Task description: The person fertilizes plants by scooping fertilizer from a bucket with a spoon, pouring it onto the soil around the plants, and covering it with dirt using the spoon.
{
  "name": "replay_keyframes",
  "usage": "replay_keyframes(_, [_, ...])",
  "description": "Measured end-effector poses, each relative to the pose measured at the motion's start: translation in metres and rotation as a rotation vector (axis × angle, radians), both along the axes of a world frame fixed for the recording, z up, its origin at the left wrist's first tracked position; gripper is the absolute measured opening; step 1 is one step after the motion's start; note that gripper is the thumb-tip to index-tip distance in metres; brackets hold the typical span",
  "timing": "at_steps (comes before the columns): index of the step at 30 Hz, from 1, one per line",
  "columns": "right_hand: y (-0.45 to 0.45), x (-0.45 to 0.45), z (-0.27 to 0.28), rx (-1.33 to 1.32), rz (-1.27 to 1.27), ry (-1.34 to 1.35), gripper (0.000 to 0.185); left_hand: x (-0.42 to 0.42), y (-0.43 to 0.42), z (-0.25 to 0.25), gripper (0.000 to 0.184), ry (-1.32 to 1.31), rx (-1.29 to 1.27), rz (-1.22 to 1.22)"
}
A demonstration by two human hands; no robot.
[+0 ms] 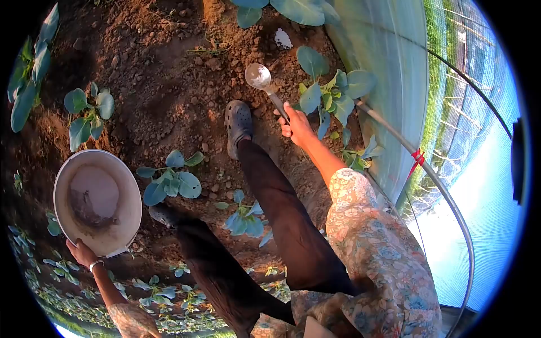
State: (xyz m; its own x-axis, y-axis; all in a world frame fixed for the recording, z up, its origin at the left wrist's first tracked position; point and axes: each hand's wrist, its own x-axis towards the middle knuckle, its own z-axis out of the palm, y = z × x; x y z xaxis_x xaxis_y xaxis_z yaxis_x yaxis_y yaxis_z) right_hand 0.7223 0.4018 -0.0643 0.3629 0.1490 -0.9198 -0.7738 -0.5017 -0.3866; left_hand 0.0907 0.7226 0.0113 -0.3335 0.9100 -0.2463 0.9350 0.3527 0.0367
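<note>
Floral-print shirt cloth (389, 265) fills the lower right of the view, closest to the camera, with two legs in dark trousers (282, 214) stretching from it toward the upper left. Both feet wear dark clogs (239, 121) on brown, crumbly soil (163, 96); the one on the right has holes in its top. At the left, the left hand (83, 252), with a pale band (97, 263) at the wrist, is clamped on the rim of a round, off-white bucket (128, 186). The bucket's mouth faces the camera, showing whitish matter and a darker patch at the bottom. Well apart from it, right of the upper clog, the right hand (297, 126) is closed around the handle of a long spoon (258, 76). The spoon's round bowl is over the soil, with something pale inside; how full it is cannot be told. Just beside the spoon and right hand grows a leafy plant (332, 96) with broad blue-green leaves. Above the spoon, a small white patch (283, 39) lies on the soil. More leafy seedlings (172, 180) stand around the feet and bucket. Along the right, a curved pipe (451, 200) with a red tie (417, 158) runs past plastic sheeting (389, 84) and blue netting (490, 236).
</note>
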Motion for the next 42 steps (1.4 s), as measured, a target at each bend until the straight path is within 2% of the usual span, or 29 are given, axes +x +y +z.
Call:
replay_keyframes(2, [0.02, -0.01, -0.017, -0.041, 0.187, -0.064, 0.033, 0.0, 0.002, -0.002, 0.051, 0.02, -0.001, -0.008])
replay_keyframes(5, [0.065, -0.003, -0.065, -0.07, 0.907, -0.557, 0.028, -0.014, 0.002, -0.01, 0.051, -0.015, 0.027, -0.015])
replay_keyframes(7, [0.103, 0.01, -0.07, -0.135, 1.294, -0.843, 0.027, -0.01, 0.0, -0.006, 0.053, -0.03, 0.018, 0.007])
replay_keyframes(11, [0.13, 0.063, -0.099, -0.315, 1.887, -1.056, 0.055, -0.032, 0.005, -0.011, 0.052, -0.032, -0.024, 0.023])
replay_keyframes(13, [0.12, 0.097, -0.089, -0.358, 2.037, -1.035, 0.066, -0.029, 0.007, -0.012, 0.05, -0.008, 0.009, 0.015])
replay_keyframes(15, [0.105, 0.121, -0.067, -0.46, 2.098, -0.982, 0.068, -0.034, 0.013, -0.015, 0.049, -0.046, -0.017, 0.013])
replay_keyframes(17, [0.088, 0.137, -0.044, -0.584, 2.042, -0.919, 0.071, -0.026, 0.017, -0.019, 0.048, -0.035, -0.024, 0.018])
replay_keyframes(20, [0.054, 0.163, -0.026, -0.62, 2.012, -1.086, 0.078, -0.025, 0.021, -0.027, 0.048, -0.065, -0.004, -0.027])
replay_keyframes(23, [0.059, 0.143, -0.001, -0.387, 2.097, -1.047, 0.079, -0.03, 0.019, -0.029, 0.047, -0.138, 0.016, 0.03])
replay_keyframes(25, [0.066, 0.118, -0.012, -0.073, 2.171, -1.074, 0.08, -0.036, 0.017, -0.032, 0.048, -0.109, 0.006, 0.062])
replay_keyframes(28, [0.07, 0.091, -0.061, -0.076, 2.291, -1.061, 0.07, -0.039, 0.011, -0.031, 0.048, -0.059, 0.014, -0.023])
replay_keyframes(31, [0.066, 0.125, -0.072, -0.214, 2.305, -1.115, 0.07, -0.046, 0.007, -0.032, 0.047, -0.077, 0.024, -0.023])
replay_keyframes(33, [0.07, 0.146, -0.041, -0.48, 2.292, -0.92, 0.073, -0.044, 0.008, -0.025, 0.047, -0.02, 0.005, -0.017])
replay_keyframes(34, [0.055, 0.166, -0.038, -0.437, 2.304, -1.097, 0.075, -0.041, 0.011, -0.025, 0.047, 0.0, 0.002, -0.015])
replay_keyframes(37, [0.035, 0.193, -0.016, -0.542, 2.15, -1.165, 0.074, -0.047, 0.004, -0.03, 0.049, -0.072, 0.006, 0.006])
replay_keyframes(38, [0.041, 0.19, -0.007, -0.506, 2.133, -1.135, 0.073, -0.039, -0.001, -0.027, 0.05, 0.012, 0.004, -0.07])
replay_keyframes(40, [0.059, 0.18, 0.015, -0.445, 2.095, -1.07, 0.073, -0.026, -0.014, -0.022, 0.05, 0.037, 0.004, -0.027])
replay_keyframes(42, [0.078, 0.168, 0.004, -0.239, 2.059, -1.164, 0.072, -0.03, -0.023, -0.024, 0.051, 0.041, 0.002, -0.019])
